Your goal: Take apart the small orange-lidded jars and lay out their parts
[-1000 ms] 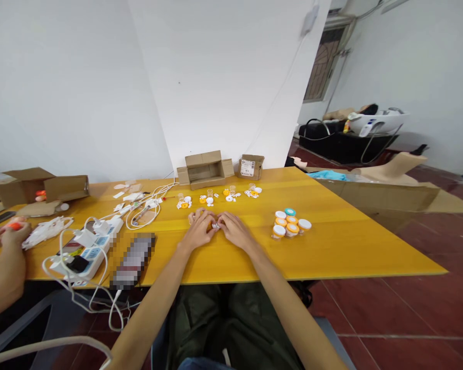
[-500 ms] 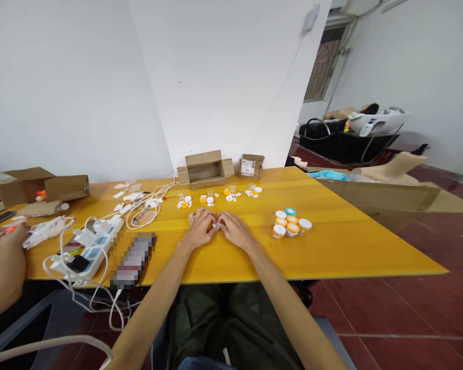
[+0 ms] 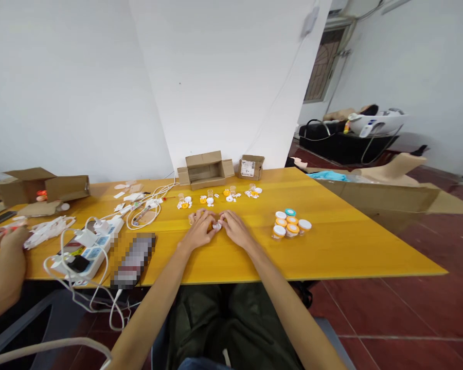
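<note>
Both my hands meet over the middle of the yellow table (image 3: 254, 262). Between their fingertips is a small white piece (image 3: 217, 225), too small to name. My left hand (image 3: 199, 229) has its fingers curled and pinches the piece from the left. From the right, the closed fingers of my right hand (image 3: 233, 226) touch it. Beyond the hands lie groups of small white and orange parts (image 3: 203, 200) with little clear cups (image 3: 210, 193). To the right stands a cluster of several small jars (image 3: 292, 229) with white, orange and teal lids.
An open cardboard box (image 3: 206, 174) and a smaller one (image 3: 250, 167) stand against the wall. At left are a power strip (image 3: 96, 257) with cables, a blurred-out phone (image 3: 134, 262) and another person's arm (image 3: 7, 262). Another open box (image 3: 65, 187) stands far left.
My fingers have shifted slightly around the small white piece, and more of it shows now. The jars and the groups of parts stay where they were.
</note>
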{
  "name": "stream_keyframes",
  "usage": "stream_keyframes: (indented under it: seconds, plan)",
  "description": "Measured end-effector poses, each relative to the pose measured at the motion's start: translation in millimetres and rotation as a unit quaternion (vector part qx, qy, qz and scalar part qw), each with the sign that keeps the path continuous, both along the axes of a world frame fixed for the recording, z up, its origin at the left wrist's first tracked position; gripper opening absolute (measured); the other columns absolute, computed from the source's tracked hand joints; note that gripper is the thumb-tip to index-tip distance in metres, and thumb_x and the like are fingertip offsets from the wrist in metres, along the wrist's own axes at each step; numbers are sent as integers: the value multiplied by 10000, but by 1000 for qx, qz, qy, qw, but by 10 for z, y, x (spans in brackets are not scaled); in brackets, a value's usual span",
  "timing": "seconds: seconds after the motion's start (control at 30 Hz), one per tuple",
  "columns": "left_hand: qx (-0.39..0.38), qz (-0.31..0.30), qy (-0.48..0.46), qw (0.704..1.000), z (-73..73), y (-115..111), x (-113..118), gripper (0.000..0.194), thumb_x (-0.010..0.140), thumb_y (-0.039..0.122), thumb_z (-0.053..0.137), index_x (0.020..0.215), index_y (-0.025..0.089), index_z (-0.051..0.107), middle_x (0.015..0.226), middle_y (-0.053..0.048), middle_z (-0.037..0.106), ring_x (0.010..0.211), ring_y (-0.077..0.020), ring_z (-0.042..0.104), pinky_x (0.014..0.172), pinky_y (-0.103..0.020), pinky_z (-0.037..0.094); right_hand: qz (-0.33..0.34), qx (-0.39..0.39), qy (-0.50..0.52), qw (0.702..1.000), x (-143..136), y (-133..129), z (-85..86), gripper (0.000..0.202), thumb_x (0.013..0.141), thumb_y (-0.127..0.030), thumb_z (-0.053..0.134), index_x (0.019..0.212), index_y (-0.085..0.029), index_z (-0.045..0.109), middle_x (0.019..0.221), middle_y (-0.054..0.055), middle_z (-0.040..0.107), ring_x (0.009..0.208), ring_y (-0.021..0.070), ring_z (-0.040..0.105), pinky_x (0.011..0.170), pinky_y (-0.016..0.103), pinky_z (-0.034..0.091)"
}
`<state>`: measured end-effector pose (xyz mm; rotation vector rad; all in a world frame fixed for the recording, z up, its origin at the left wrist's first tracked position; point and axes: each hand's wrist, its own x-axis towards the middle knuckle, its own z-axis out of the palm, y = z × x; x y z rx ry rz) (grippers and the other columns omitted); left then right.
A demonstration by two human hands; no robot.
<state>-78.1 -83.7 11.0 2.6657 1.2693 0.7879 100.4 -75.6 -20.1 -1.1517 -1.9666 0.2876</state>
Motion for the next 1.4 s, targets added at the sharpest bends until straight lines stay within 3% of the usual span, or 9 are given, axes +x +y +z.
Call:
stream_keyframes:
  seconds: [0.33, 0.77, 0.97, 1.4]
  plan:
    - [-26, -23, 3, 999, -8, 2, -2, 51, 878, 271, 605, 921, 245, 608, 1268, -57, 578, 1273, -287, 403, 1054, -485, 341, -96, -39, -27, 994, 24, 92, -94, 131, 927, -225, 525, 806, -244, 569, 969, 64, 628, 955, 247, 542, 827, 368, 414]
    - [1, -23, 12, 1000, -10, -7, -2, 95, 866, 275, 615, 956, 256, 638, 1245, -60, 582, 1261, -298, 414, 1048, -503, 353, -91, -31, -28, 995, 53, -5, 41, 146, 900, -165, 541, 801, -237, 620, 851, 47, 676, 845, 211, 621, 777, 308, 440]
    - [-8, -21, 11, 1000, -2, -8, 5, 61, 876, 285, 606, 922, 252, 629, 1244, -61, 581, 1260, -287, 415, 1050, -494, 361, -93, -34, -52, 994, 23, -71, 93, 222, 935, -236, 527, 744, -241, 639, 833, 53, 709, 825, 203, 644, 701, 272, 425]
    - [-8, -15, 2, 1000, -23, 10, 5, 56, 851, 280, 633, 896, 253, 614, 1230, -56, 582, 1227, -282, 430, 1048, -486, 357, -47, -39, -65, 996, 30, -70, 106, 252, 964, -266, 510, 803, -246, 704, 837, 41, 679, 848, 191, 628, 760, 270, 442]
